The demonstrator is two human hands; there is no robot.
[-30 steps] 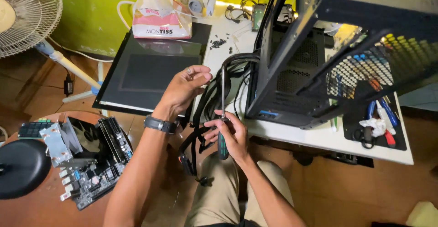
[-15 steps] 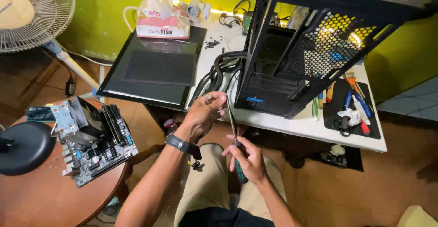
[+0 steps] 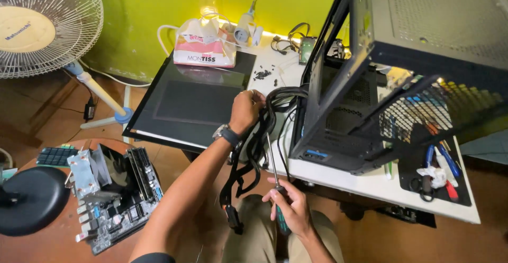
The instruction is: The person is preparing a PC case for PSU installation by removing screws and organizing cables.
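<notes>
At frame centre, our left hand (image 3: 246, 110) had its fingers wrapped around a bundle of black cables (image 3: 257, 141), lifting it off the white table (image 3: 338, 174) so the loose ends hung down toward our lap, clear of the open computer case (image 3: 370, 83) at the right. Lower centre, our right hand (image 3: 290, 209) had its fingers folded around the green handle of a screwdriver (image 3: 275, 183), shaft pointing up along the cables. A motherboard (image 3: 114, 194) lay at the lower left, beneath a fan (image 3: 42, 25).
</notes>
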